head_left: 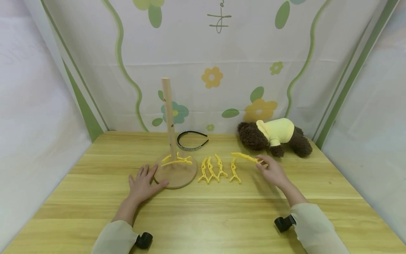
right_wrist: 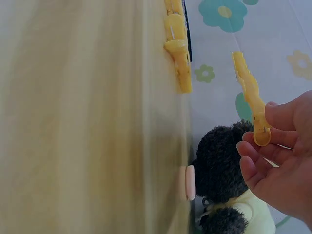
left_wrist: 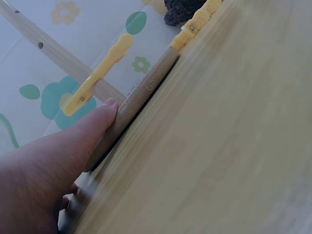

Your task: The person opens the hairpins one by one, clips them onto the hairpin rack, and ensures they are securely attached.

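My right hand [head_left: 272,170] pinches a yellow hair clip [head_left: 244,156] by one end between thumb and fingers, above the table; in the right wrist view the clip [right_wrist: 249,90] points up. My left hand [head_left: 142,185] lies spread at the left edge of a wooden stand's round base [head_left: 177,180], its thumb [left_wrist: 105,117] on the rim. The stand's post [head_left: 170,120] rises from this base. Low around the post are yellow clips [head_left: 177,162]. Between the base and my right hand, several yellow hair clips [head_left: 211,170] lie roughly side by side on the table.
Behind the clips, a black headband [head_left: 191,149] with a glittery band lies near the table's back edge. At the back right lies a dark brown plush toy [head_left: 252,135] in a yellow shirt. A white flowered curtain [head_left: 241,46] closes off the back.
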`<act>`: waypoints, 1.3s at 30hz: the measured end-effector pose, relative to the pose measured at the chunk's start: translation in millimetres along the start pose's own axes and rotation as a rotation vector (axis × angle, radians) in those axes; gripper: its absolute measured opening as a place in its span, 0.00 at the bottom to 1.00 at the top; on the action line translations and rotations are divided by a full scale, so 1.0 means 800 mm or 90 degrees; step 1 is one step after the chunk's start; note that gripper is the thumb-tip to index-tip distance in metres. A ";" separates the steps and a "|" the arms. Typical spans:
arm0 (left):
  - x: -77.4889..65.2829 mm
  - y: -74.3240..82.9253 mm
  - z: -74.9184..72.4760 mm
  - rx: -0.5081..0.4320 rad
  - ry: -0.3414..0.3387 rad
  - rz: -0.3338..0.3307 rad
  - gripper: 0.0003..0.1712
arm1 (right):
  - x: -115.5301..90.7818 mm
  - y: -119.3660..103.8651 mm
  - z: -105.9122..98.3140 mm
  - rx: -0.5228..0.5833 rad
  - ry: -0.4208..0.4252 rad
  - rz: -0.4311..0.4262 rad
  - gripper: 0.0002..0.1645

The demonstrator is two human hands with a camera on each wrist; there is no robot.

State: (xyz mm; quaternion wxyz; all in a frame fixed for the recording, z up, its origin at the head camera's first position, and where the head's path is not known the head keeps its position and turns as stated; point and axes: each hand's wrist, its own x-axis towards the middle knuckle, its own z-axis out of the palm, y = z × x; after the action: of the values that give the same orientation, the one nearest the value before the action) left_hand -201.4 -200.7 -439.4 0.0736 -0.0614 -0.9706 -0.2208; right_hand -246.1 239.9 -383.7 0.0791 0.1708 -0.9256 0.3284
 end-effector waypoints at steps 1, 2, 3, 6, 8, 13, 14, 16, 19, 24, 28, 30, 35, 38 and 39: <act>0.000 0.000 0.000 0.000 0.000 0.000 0.50 | 0.003 -0.002 0.000 -0.002 0.001 -0.007 0.19; 0.000 -0.001 0.001 0.000 0.000 0.000 0.50 | 0.006 -0.005 0.000 -0.005 0.000 -0.012 0.19; 0.000 -0.001 0.001 0.000 0.000 -0.001 0.51 | 0.009 -0.007 0.000 -0.006 -0.001 -0.019 0.18; 0.000 -0.002 0.002 0.003 0.000 -0.002 0.51 | 0.018 -0.017 0.001 -0.003 -0.007 -0.036 0.17; 0.001 -0.002 0.002 0.003 0.000 -0.003 0.51 | 0.024 -0.024 0.002 0.009 -0.017 -0.046 0.17; 0.001 -0.001 0.001 0.003 -0.003 -0.003 0.51 | 0.035 -0.041 0.006 0.042 -0.044 -0.068 0.18; 0.001 -0.001 0.001 0.002 -0.003 -0.003 0.51 | 0.037 -0.044 0.008 0.046 -0.049 -0.072 0.19; 0.001 -0.001 0.001 0.003 -0.004 -0.003 0.51 | 0.042 -0.050 0.010 0.050 -0.054 -0.080 0.19; 0.001 0.000 0.001 0.002 -0.003 -0.003 0.51 | 0.050 -0.060 0.014 0.045 -0.053 -0.088 0.19; 0.001 0.001 0.000 0.003 -0.005 -0.005 0.51 | 0.063 -0.080 0.018 0.046 -0.064 -0.075 0.19; 0.001 0.001 -0.001 0.003 -0.005 -0.007 0.51 | 0.072 -0.091 0.025 0.041 -0.076 -0.082 0.19; 0.001 0.001 -0.001 0.003 -0.005 -0.007 0.51 | 0.077 -0.096 0.029 0.037 -0.079 -0.092 0.19; 0.001 0.001 -0.002 0.006 -0.005 -0.007 0.51 | 0.086 -0.106 0.044 0.040 -0.095 -0.119 0.18; 0.001 0.001 -0.001 0.006 -0.004 -0.006 0.51 | 0.089 -0.113 0.054 0.040 -0.094 -0.142 0.17; 0.000 0.001 -0.001 0.004 -0.004 -0.005 0.51 | 0.089 -0.115 0.057 0.037 -0.091 -0.149 0.16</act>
State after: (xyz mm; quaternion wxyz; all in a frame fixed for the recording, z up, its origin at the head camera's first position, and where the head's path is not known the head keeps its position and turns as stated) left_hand -201.4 -200.7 -438.1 0.0702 -0.0577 -0.9718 -0.2177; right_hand -280.3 125.2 -347.2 0.0456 0.3026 -0.8927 0.3308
